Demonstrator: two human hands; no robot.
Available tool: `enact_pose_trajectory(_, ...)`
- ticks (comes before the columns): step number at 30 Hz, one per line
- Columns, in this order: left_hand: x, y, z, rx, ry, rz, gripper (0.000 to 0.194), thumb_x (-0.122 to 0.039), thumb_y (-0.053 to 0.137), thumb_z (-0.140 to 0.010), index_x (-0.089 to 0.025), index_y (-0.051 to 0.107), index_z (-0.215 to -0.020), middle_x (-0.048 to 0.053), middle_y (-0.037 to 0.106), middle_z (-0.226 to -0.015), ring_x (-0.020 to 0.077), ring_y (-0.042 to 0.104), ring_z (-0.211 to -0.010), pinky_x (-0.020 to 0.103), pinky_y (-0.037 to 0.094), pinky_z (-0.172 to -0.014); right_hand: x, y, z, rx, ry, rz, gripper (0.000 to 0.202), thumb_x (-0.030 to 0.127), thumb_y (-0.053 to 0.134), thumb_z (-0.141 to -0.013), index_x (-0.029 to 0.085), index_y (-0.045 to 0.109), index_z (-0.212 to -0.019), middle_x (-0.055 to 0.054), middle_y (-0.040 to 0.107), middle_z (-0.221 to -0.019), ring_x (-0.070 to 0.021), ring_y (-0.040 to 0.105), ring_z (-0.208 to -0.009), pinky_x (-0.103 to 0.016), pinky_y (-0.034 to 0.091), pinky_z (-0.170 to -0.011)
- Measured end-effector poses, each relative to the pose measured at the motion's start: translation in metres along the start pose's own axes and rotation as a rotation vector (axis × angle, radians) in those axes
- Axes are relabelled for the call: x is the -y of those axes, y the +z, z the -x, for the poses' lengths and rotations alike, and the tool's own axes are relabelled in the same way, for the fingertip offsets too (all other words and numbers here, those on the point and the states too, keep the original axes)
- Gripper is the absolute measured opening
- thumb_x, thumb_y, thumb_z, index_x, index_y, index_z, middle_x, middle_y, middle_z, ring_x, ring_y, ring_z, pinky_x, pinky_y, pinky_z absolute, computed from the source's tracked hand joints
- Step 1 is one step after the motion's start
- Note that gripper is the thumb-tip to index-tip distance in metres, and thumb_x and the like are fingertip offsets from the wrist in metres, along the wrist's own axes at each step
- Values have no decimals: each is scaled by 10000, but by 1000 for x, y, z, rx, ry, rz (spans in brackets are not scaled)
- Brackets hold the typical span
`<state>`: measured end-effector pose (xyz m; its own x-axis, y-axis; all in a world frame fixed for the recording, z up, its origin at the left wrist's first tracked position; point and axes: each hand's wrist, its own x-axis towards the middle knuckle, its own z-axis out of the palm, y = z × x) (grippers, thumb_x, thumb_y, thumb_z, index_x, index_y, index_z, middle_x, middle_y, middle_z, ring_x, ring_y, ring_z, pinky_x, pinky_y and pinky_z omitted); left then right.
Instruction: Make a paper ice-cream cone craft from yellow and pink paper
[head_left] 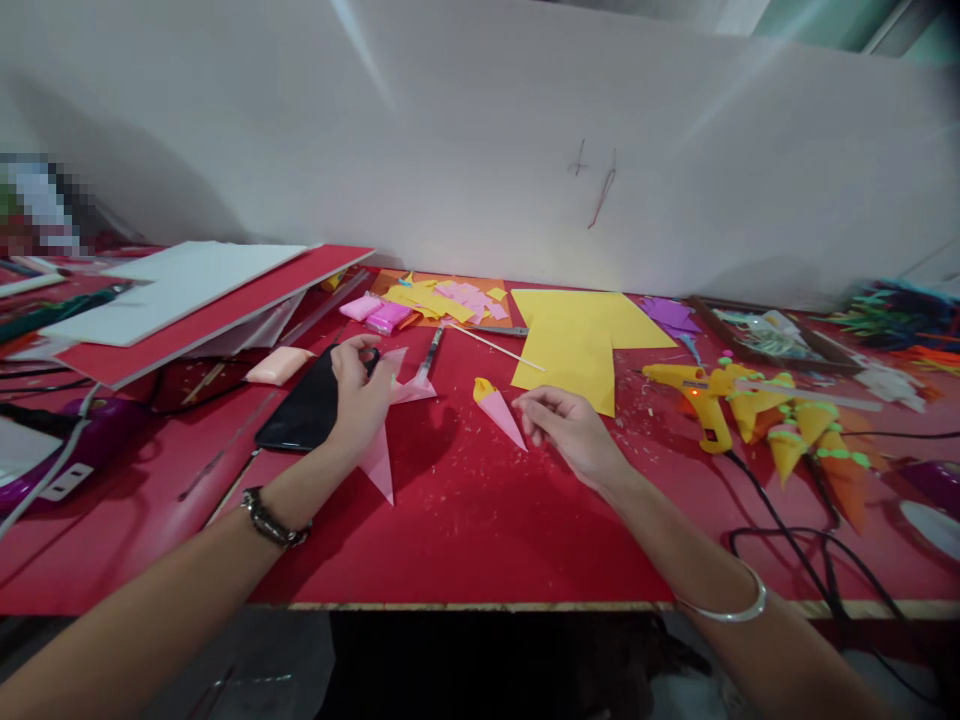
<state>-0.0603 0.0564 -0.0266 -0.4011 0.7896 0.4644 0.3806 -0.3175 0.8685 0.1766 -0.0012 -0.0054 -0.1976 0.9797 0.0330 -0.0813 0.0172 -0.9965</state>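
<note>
On the red table a small pink paper cone [501,415] with a yellow top lies just left of my right hand [562,425]. The fingers of my right hand are curled together, and whether they pinch anything is too small to tell. My left hand [361,390] is over the right side of a black phone [300,412], its fingers bent beside pink paper pieces [380,465]. What its fingertips hold, if anything, is hidden. Behind it lies a thin tool [433,352] with a dark handle, near a pink scrap [414,390].
Yellow sheets [574,345] lie behind my right hand. A yellow glue gun [701,395] with a black cord and several decorated cones [789,450] are at the right. Stacked boards [195,300] overhang the left side. Scissors [499,330] and paper scraps [427,298] sit at the back.
</note>
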Motion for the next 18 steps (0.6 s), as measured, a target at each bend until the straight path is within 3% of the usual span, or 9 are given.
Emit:
enact_pose_trajectory(3, -7, -2, 5, 46, 108, -104, 238, -184, 543, -712, -213, 478, -939, 24, 423, -979, 160, 425, -907, 328, 356, -837, -1, 0, -1, 7, -3, -67, 169, 236, 600, -719, 198, 626, -881, -5, 646, -822, -65, 600, -707, -186, 465, -673)
enact_pose_trajectory(5, -12, -3, 7, 74, 166, -139, 231, -167, 530, -720, -214, 471, -939, 25, 432, -979, 159, 427, -901, 326, 354, -836, 0, 0, -1, 21, 30, -134, 225, 264, 555, -756, 206, 601, -968, -32, 643, -928, -90, 609, -783, -231, 467, -735)
enact_pose_trajectory(8, -15, -3, 10, 94, 206, -154, 221, -150, 515, -729, -214, 466, -935, 27, 438, -972, 159, 428, -888, 318, 364, -813, 2, 1, 0, 57, 80, -157, 260, 345, 458, -813, 191, 592, -973, -38, 656, -796, -91, 604, -629, -245, 477, -618)
enact_pose_trajectory(11, -16, -3, 11, 103, 215, -148, 218, -145, 515, -727, -215, 467, -927, 30, 437, -965, 158, 431, -873, 313, 374, -790, 3, 1, 0, 55, 37, -30, 194, 332, 526, -773, 177, 626, -833, 0, 616, -634, -66, 543, -512, -205, 442, -521)
enact_pose_trajectory(14, -18, -3, 11, 110, 226, -146, 211, -138, 512, -723, -210, 470, -917, 31, 438, -952, 156, 434, -865, 313, 373, -789, 2, 2, 0, -4, -19, 3, 110, 240, 624, -695, 191, 625, -794, 10, 626, -718, -64, 572, -630, -186, 456, -611)
enact_pose_trajectory(18, -19, -2, 12, 136, 220, -106, 192, -161, 513, -717, -202, 472, -900, 28, 441, -940, 149, 438, -855, 303, 376, -795, -2, 1, -3, 9, -16, -98, 189, 307, 506, -787, 190, 610, -894, -32, 641, -846, -105, 606, -757, -253, 478, -725)
